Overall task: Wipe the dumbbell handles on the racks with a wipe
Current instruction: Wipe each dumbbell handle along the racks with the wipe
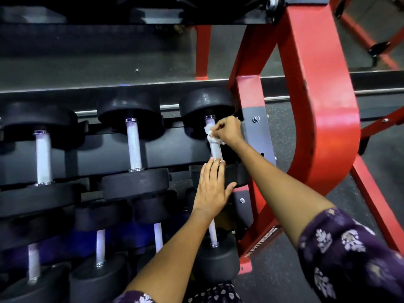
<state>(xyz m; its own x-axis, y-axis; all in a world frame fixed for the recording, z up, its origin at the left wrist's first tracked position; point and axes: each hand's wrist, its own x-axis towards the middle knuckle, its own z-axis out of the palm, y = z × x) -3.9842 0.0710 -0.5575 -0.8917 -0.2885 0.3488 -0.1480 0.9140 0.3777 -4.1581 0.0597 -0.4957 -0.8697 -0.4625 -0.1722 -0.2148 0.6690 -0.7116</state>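
Observation:
The rightmost dumbbell on the middle shelf has a silver knurled handle [216,149] between black round heads. My right hand [227,130] pinches a crumpled white wipe [210,134] against the upper part of that handle. My left hand [212,186] lies flat, fingers together, on the dumbbell's near black head [237,176], fingertips touching the handle's lower end. Two more dumbbells with bare silver handles [133,145] [43,157] sit to the left on the same shelf.
The red steel rack upright [317,101] curves down just right of my arms, with a grey bolted bracket [255,130]. A lower shelf holds several smaller dumbbells [99,248]. A dark upper shelf [131,16] overhangs. Grey gym floor [273,281] lies at the right.

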